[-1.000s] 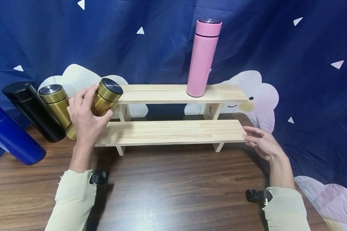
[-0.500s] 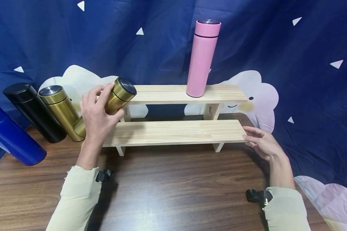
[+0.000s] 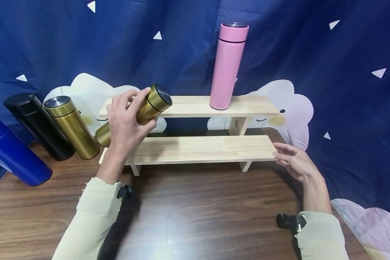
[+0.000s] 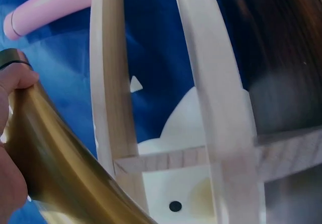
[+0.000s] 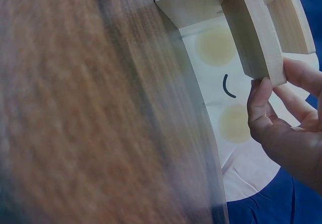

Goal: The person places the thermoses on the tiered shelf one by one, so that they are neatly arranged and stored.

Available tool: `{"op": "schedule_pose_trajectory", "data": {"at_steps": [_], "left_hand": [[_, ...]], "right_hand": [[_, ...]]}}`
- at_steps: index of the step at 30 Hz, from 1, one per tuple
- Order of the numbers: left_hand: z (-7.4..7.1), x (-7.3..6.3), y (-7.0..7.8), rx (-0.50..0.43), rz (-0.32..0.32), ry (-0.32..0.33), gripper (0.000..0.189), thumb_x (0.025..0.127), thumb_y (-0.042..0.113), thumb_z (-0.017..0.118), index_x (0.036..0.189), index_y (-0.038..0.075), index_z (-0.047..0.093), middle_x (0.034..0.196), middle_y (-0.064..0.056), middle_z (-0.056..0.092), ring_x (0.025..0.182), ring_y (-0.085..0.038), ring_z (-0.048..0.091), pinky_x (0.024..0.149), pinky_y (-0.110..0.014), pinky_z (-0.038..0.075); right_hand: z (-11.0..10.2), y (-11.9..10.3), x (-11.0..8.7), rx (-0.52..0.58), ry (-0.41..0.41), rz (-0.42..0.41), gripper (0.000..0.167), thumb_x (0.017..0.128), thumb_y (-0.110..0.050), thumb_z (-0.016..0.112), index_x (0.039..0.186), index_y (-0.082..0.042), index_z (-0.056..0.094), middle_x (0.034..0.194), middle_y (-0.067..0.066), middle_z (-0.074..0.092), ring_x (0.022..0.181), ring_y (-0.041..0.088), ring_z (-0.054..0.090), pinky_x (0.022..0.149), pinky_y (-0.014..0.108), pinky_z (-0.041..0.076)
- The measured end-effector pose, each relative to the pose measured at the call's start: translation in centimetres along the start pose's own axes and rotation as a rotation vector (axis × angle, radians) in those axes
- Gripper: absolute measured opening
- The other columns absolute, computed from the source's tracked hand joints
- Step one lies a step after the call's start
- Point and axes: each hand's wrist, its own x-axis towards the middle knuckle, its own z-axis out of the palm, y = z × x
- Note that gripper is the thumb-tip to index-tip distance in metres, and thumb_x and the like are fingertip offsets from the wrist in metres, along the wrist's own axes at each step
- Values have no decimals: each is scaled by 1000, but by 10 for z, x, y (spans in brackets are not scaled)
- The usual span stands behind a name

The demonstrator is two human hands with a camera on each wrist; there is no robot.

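Observation:
My left hand (image 3: pixel 125 122) grips a gold thermos flask (image 3: pixel 148 107), tilted with its dark-topped lid up to the right and its base down to the left. In the head view the flask overlaps the left part of a two-tier wooden shelf (image 3: pixel 208 148). The left wrist view has the flask's long gold body (image 4: pixel 65 143) slanting beside the shelf boards, thumb near the lid. My right hand (image 3: pixel 297 162) pinches the right end of the lower board between thumb and fingers; the right wrist view shows that board end (image 5: pixel 261 43) in its fingertips. A pink thermos flask (image 3: pixel 229 68) stands on the upper board.
On the left of the brown table (image 3: pixel 198 216) stand a second gold flask (image 3: pixel 74 130), a black flask (image 3: pixel 40 126) and a blue flask (image 3: pixel 16 153), close together. A dark blue curtain (image 3: pixel 182 57) with white cloud shapes hangs right behind the shelf.
My left hand has carried the gold flask rightward, from beside the standing gold flask to over the shelf's left part, tilting it further. The right hand has stayed on the board end.

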Motion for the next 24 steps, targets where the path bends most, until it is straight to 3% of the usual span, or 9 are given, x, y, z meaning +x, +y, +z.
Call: {"op": "schedule_pose_trajectory", "data": {"at_steps": [14, 24], "left_hand": [[19, 28, 19, -8, 134, -24, 68, 73, 17, 78, 139, 19, 61, 119, -12, 59, 103, -37, 50, 78, -53, 34], [28, 43, 28, -6, 180, -30, 66, 75, 18, 78, 139, 18, 61, 119, -13, 58, 104, -36, 50, 77, -53, 35]], "right_hand": [[0, 0, -2, -8, 4, 3, 32, 95, 8, 62, 115, -16, 69, 103, -1, 69, 87, 10, 68, 74, 23, 53], [0, 1, -1, 7, -6, -20, 33, 95, 9, 62, 114, -16, 69, 103, 0, 69, 87, 10, 68, 74, 23, 53]]}}
